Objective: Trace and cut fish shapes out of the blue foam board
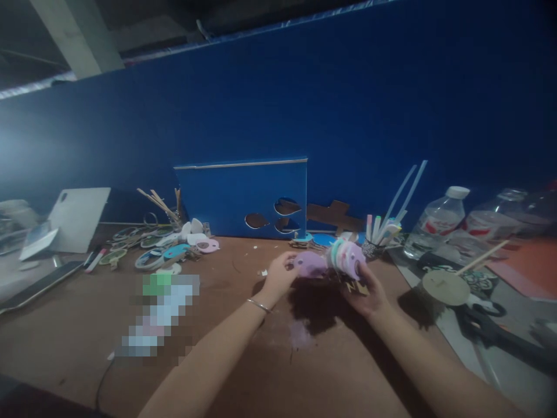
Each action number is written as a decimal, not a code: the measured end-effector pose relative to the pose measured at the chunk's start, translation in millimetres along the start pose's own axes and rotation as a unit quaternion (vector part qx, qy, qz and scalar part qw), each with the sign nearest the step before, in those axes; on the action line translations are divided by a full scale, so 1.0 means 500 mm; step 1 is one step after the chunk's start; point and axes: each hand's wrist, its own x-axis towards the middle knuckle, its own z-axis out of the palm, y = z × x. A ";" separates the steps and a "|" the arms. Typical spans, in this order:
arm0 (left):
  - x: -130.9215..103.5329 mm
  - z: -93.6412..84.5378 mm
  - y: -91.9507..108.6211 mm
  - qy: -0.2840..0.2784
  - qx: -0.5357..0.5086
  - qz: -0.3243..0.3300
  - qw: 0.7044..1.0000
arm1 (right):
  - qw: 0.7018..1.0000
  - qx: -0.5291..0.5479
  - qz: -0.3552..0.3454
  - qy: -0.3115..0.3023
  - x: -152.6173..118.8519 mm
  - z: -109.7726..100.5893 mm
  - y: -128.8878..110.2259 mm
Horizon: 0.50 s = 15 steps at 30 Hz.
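Over the middle of the brown table, my left hand (278, 280) pinches the edge of a flat purple teardrop-shaped piece (310, 264) with a small hole in it. My right hand (369, 295) is wrapped round a bundle of pastel pieces (346, 258) in pink, purple and mint, stacked on edge. The purple piece reaches close to the bundle; whether they touch I cannot tell. Small brown cardboard-like bits show under the bundle, above the right fingers. The palm side of the right hand is partly hidden, and the pieces are slightly blurred.
A blue board (226, 197) with teardrop cutouts stands behind. Left are loose ring and teardrop pieces (161, 249) and a pixelated object (161, 316) with a cable. Right are a pen holder (374, 248), a bottle (437, 223), a round pot with a stick (446, 288) and black scissors (500, 334).
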 end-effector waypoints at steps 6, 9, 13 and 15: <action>-0.007 0.009 0.010 -0.063 -0.065 0.034 0.995 | 0.993 -0.091 0.023 -0.065 -0.011 0.008 0.025; -0.012 0.010 0.023 -0.113 -0.113 0.025 0.987 | 0.994 -0.093 0.008 -0.061 -0.009 0.008 0.024; -0.013 -0.002 0.030 -0.099 0.033 0.063 0.993 | 0.999 -0.035 -0.030 -0.015 0.005 -0.007 -0.010; -0.015 -0.007 0.028 -0.113 0.190 0.126 0.967 | 0.999 -0.008 -0.044 0.004 0.013 -0.015 -0.027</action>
